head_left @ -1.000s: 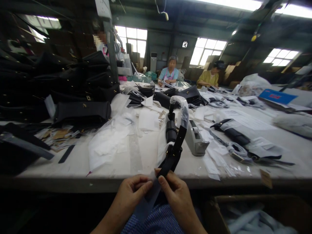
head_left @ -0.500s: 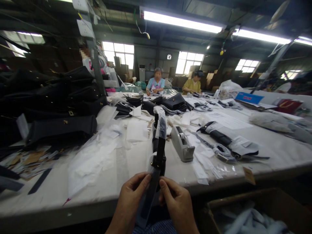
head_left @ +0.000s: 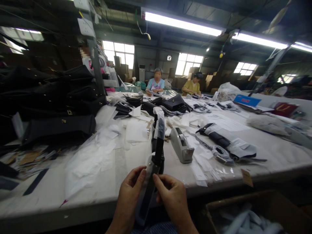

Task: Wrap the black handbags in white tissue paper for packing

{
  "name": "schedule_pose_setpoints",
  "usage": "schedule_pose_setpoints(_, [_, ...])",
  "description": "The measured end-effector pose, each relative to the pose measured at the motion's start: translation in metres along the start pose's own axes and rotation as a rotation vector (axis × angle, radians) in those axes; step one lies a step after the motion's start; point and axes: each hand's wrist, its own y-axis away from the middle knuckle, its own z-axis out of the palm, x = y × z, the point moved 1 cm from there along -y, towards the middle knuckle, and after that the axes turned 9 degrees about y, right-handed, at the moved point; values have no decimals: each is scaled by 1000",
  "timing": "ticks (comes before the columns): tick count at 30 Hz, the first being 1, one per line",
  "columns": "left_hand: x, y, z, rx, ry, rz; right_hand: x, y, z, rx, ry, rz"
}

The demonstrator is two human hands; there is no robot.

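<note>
A black strap (head_left: 158,152) with gold fittings stands up from my hands at the near table edge, partly sheathed in a clear plastic sleeve (head_left: 159,122). My left hand (head_left: 129,194) pinches the strap's lower end from the left, thumb on top. My right hand (head_left: 170,195) pinches it from the right, fingers closed on the plastic and strap. The strap's bottom end hangs down between my wrists over my blue checked clothing.
A grey tape dispenser (head_left: 179,145) stands just right of the strap. Black bags (head_left: 58,128) are stacked at the left. Plastic sleeves, papers and wrapped straps (head_left: 226,143) litter the white table (head_left: 273,152). A cardboard box (head_left: 246,211) sits low right. Two seated people (head_left: 156,85) work at the far end.
The view tilted up over the first half second, then held. The strap swung from leaning right to nearly upright, and my hands slid slightly along its lower end.
</note>
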Motion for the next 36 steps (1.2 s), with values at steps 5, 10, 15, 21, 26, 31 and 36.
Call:
schedule_pose_setpoints(5, [-11, 2, -11, -103, 5, -86, -1, 1, 5, 2, -38, 27])
schedule_pose_setpoints(10, [-14, 0, -10, -89, 51, -48, -6, 0, 6, 8, -1, 35])
schedule_pose_setpoints(15, [-18, -3, -9, -12, 16, 38, -8, -3, 10, 69, 88, 31])
schedule_pose_setpoints(21, [-19, -3, -12, 5, -270, 440, -8, -4, 17, 109, 37, 37])
schedule_pose_setpoints(26, [-12, -2, -19, -98, -509, 933, -6, -8, 19, 30, -161, 96])
schedule_pose_setpoints(31, [1, -4, -24, -317, -649, 1103, -8, -11, 18, -71, -309, 183])
schedule_pose_setpoints(36, [3, 0, -25, -306, -641, 1123, -16, -12, 16, -121, -300, 189])
